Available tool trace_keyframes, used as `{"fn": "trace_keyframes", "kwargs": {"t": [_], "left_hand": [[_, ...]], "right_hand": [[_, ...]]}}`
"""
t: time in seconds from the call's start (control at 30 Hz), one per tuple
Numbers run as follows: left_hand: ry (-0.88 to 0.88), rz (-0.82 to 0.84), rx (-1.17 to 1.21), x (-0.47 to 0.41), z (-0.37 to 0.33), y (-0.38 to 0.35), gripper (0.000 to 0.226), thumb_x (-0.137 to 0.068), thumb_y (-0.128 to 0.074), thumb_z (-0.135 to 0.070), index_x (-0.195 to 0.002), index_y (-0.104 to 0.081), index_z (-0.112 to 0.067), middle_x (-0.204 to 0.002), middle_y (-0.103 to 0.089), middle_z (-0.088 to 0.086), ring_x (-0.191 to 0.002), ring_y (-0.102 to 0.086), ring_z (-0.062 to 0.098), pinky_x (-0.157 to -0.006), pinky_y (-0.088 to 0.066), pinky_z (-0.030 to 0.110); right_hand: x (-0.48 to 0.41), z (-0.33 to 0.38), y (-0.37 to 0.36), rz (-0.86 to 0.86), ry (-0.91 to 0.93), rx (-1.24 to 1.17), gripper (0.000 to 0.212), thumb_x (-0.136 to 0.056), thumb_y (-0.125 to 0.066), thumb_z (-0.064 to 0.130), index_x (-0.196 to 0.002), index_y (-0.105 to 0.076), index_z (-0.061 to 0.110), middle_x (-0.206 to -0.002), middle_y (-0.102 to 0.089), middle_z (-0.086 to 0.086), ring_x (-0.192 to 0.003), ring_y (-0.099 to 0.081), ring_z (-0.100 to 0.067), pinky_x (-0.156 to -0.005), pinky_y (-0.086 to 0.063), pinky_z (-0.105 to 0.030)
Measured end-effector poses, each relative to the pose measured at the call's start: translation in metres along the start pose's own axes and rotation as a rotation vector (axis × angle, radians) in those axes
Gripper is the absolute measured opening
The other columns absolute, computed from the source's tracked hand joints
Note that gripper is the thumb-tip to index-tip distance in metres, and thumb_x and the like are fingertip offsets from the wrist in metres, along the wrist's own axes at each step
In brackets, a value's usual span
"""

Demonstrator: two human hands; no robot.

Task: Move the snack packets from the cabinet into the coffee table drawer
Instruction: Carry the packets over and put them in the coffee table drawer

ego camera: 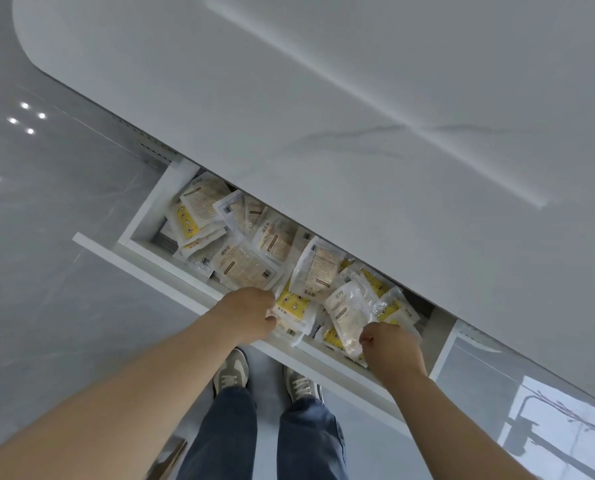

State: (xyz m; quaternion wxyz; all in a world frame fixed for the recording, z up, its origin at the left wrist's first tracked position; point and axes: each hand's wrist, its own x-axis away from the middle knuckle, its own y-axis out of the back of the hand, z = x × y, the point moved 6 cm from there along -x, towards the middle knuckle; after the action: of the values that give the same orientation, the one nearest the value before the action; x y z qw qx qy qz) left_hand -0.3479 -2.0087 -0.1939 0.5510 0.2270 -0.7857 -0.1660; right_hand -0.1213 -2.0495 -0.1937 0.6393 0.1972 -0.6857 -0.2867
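**Here: two packets reach the drawer**

Head view, looking straight down. The left hand [251,313] has its fingers curled round the near edge of a yellow-labelled packet [291,311]. That packet lies just beyond the knuckles, at the front edge of the drawer [150,209]. The right hand [391,344] is likewise closed, pinching the corner of a clear packet [346,313] that rises just ahead of its thumb. A loose heap of snack packets [244,261] spreads beyond both hands and well out to the left of the left hand. It covers the drawer bottom almost from wall to wall, and its far edge passes under the white table top [324,116]. Below the wrists are the person's shoes [232,370] on a grey floor [46,220].

Stage, as judged: late. Many packets already lie in the drawer, and the two in hand are at their destination but not yet released. The cabinet is out of view, so how many remain to be fetched cannot be told. The drawer stands open.
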Motion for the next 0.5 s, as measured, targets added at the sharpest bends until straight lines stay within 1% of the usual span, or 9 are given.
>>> {"fn": "trace_keyframes", "kwargs": {"t": [0.1, 0.2, 0.3, 0.33, 0.4, 0.43, 0.5], "left_hand": [[-0.028, 0.072, -0.05, -0.001, -0.012, -0.012, 0.035, -0.097, -0.04, -0.03, -0.126, -0.052, -0.015, -0.125, -0.056, 0.004, -0.114, -0.052, 0.022, -0.089, -0.042, 0.03], [-0.06, 0.057, -0.031, -0.007, -0.022, -0.02, 0.029, -0.097, -0.037, -0.026, -0.119, -0.053, -0.015, -0.121, -0.058, 0.006, -0.112, -0.053, 0.023, -0.086, -0.041, 0.03], [-0.068, 0.115, -0.004, -0.012, -0.035, -0.033, 0.038, -0.098, -0.034, -0.025, -0.133, -0.047, -0.017, -0.135, -0.05, 0.007, -0.122, -0.048, 0.026, -0.097, -0.041, 0.032], [-0.069, 0.151, -0.028, -0.015, -0.038, -0.041, 0.038, -0.098, -0.034, -0.026, -0.132, -0.046, -0.017, -0.135, -0.05, 0.009, -0.121, -0.048, 0.027, -0.096, -0.042, 0.033], [-0.061, 0.214, -0.087, -0.02, -0.041, -0.054, 0.034, -0.097, -0.034, -0.026, -0.124, -0.048, -0.013, -0.128, -0.053, 0.01, -0.112, -0.052, 0.026, -0.088, -0.043, 0.033], [-0.058, 0.226, -0.106, -0.022, -0.042, -0.058, 0.034, -0.096, -0.035, -0.027, -0.124, -0.048, -0.013, -0.128, -0.054, 0.01, -0.112, -0.052, 0.026, -0.089, -0.043, 0.034], [-0.058, 0.212, -0.089, -0.024, -0.045, -0.058, 0.042, -0.095, -0.037, -0.03, -0.136, -0.043, -0.019, -0.139, -0.047, 0.006, -0.124, -0.047, 0.026, -0.1, -0.041, 0.036]], "right_hand": [[0.001, -0.002, -0.008, 0.027, 0.001, -0.074, 0.028, -0.095, -0.04, 0.016, -0.109, -0.064, 0.021, -0.103, -0.068, -0.003, -0.093, -0.064, -0.021, -0.075, -0.056, -0.031], [0.002, -0.006, -0.013, 0.048, -0.021, -0.144, 0.029, -0.093, -0.043, 0.016, -0.115, -0.06, 0.025, -0.111, -0.066, -0.004, -0.099, -0.063, -0.022, -0.075, -0.053, -0.029], [0.004, -0.014, -0.018, 0.083, -0.044, -0.208, 0.03, -0.092, -0.044, 0.017, -0.117, -0.06, 0.025, -0.115, -0.064, -0.004, -0.101, -0.061, -0.023, -0.077, -0.05, -0.029], [0.005, -0.017, -0.02, 0.091, -0.055, -0.227, 0.03, -0.092, -0.044, 0.017, -0.117, -0.06, 0.025, -0.116, -0.063, -0.004, -0.102, -0.061, -0.023, -0.078, -0.05, -0.03], [0.007, -0.023, -0.023, 0.091, -0.068, -0.256, 0.031, -0.092, -0.044, 0.018, -0.118, -0.059, 0.025, -0.118, -0.063, -0.004, -0.102, -0.061, -0.024, -0.079, -0.05, -0.031], [0.008, -0.026, -0.024, 0.088, -0.073, -0.267, 0.032, -0.093, -0.044, 0.018, -0.12, -0.059, 0.025, -0.118, -0.062, -0.004, -0.102, -0.061, -0.024, -0.08, -0.05, -0.03], [0.01, -0.03, -0.025, 0.087, -0.09, -0.299, 0.032, -0.093, -0.044, 0.018, -0.12, -0.059, 0.025, -0.118, -0.063, -0.005, -0.103, -0.061, -0.025, -0.081, -0.05, -0.03]]}}
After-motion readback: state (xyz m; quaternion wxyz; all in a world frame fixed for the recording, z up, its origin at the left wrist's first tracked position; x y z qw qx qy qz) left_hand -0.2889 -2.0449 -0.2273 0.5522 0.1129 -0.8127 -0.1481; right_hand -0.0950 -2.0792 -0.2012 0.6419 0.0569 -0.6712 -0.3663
